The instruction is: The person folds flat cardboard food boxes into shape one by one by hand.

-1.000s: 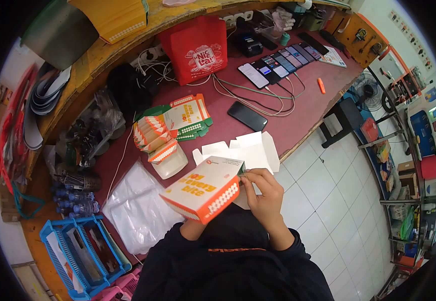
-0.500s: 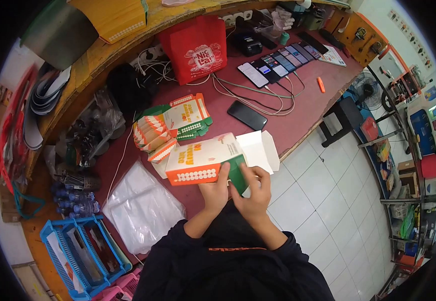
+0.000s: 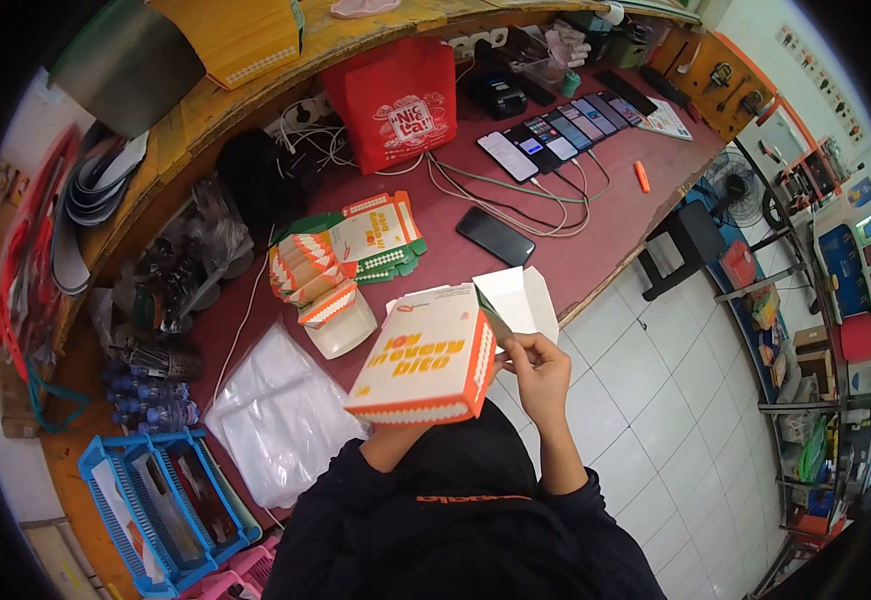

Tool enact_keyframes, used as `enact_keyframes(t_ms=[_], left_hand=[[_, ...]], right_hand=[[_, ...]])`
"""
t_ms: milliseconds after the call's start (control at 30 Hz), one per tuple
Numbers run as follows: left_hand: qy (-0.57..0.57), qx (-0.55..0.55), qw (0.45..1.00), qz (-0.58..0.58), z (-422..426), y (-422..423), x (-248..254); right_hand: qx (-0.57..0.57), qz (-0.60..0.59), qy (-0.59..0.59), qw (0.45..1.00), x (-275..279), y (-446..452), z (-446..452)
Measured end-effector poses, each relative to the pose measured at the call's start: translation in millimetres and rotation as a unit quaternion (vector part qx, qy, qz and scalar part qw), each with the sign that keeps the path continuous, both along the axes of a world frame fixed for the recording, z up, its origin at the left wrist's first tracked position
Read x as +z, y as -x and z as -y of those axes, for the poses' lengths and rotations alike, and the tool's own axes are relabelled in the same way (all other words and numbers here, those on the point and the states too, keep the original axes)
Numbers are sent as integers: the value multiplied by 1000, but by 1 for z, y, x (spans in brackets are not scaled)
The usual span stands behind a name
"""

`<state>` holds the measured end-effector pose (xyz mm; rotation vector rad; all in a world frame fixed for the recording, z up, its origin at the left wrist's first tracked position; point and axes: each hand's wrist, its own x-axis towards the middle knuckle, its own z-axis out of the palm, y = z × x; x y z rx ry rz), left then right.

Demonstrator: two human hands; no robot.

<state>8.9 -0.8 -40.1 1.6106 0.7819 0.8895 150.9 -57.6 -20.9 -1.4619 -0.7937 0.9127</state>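
Observation:
A cream cardboard box (image 3: 413,350) with orange sides and yellow lettering is held up in front of my body, tilted. My left hand (image 3: 395,440) supports it from below; the box hides most of its fingers. My right hand (image 3: 537,378) pinches the green side flap (image 3: 496,325) at the box's right end. Beyond it, an open white flap (image 3: 527,300) sticks out over the table edge. On the table past the box lie folded orange-and-white cartons (image 3: 307,268) and a flat printed carton (image 3: 373,232) with green edges.
Clear plastic bags (image 3: 280,420) lie left of my arms, beside a blue basket (image 3: 170,510). A black phone (image 3: 495,235) lies beyond the box. Farther off are a red bag (image 3: 390,105), a row of phones (image 3: 560,135), cables and an orange marker (image 3: 641,176).
The box has turned so its lettered top faces me, and has come lower and closer. My left hand has slid underneath it. My right hand has moved slightly right.

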Motion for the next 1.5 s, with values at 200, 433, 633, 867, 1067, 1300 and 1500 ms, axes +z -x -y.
enact_keyframes(t_ms=[200, 433, 633, 867, 1067, 1300, 1500], left_hand=[[287, -26, 951, 110, 2, -2, 0], [269, -36, 954, 129, 7, 1, 3], [351, -5, 921, 172, 13, -3, 3], [263, -18, 946, 187, 9, -9, 8], [208, -76, 956, 192, 12, 1, 6], [332, 6, 925, 186, 19, 5, -29], [325, -12, 927, 189, 23, -4, -2]], right_hand=[[-26, 202, -72, 976, 18, 5, -1], [-32, 121, -49, 991, 15, 10, 2], [-93, 150, -118, 977, 18, 28, 7], [-99, 163, -110, 975, 25, 21, 4], [-68, 203, -134, 967, 28, 19, 4], [9, 187, -121, 975, 30, 12, 6], [-6, 257, -125, 958, 29, 18, 10]])
